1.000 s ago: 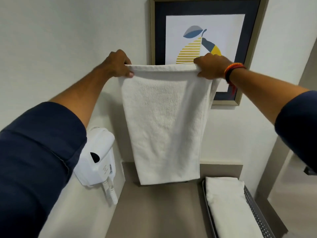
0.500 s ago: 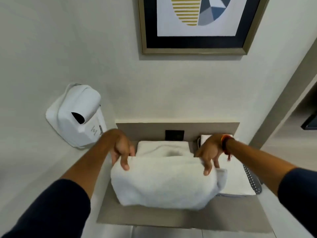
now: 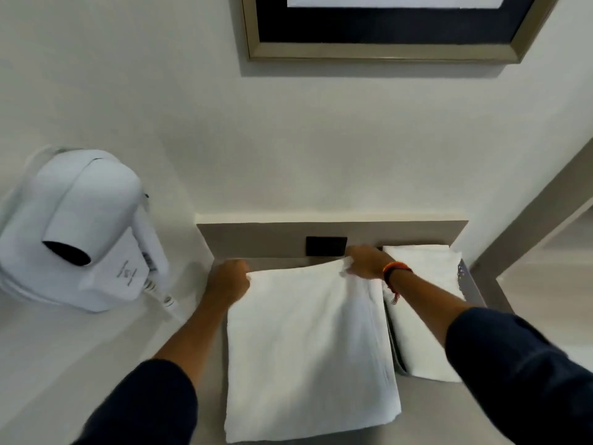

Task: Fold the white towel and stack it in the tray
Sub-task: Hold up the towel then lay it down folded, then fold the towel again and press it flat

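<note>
The white towel (image 3: 308,348) lies spread flat on the grey counter (image 3: 208,396), folded into a long rectangle that runs from the back wall toward me. My left hand (image 3: 229,282) grips its far left corner. My right hand (image 3: 365,261), with an orange band at the wrist, pinches its far right corner. To the right stands the perforated metal tray (image 3: 467,277) with a folded white towel (image 3: 420,316) lying in it; my right forearm crosses over that towel.
A white wall-mounted hair dryer (image 3: 83,232) hangs on the left wall, its cord reaching the counter edge. A black socket plate (image 3: 325,246) sits on the grey backsplash behind the towel. A framed picture (image 3: 385,30) hangs above.
The towel hung in the air a second ago, then came down bunched onto the counter. It now lies flat, and both hands have moved to its far corners near the backsplash.
</note>
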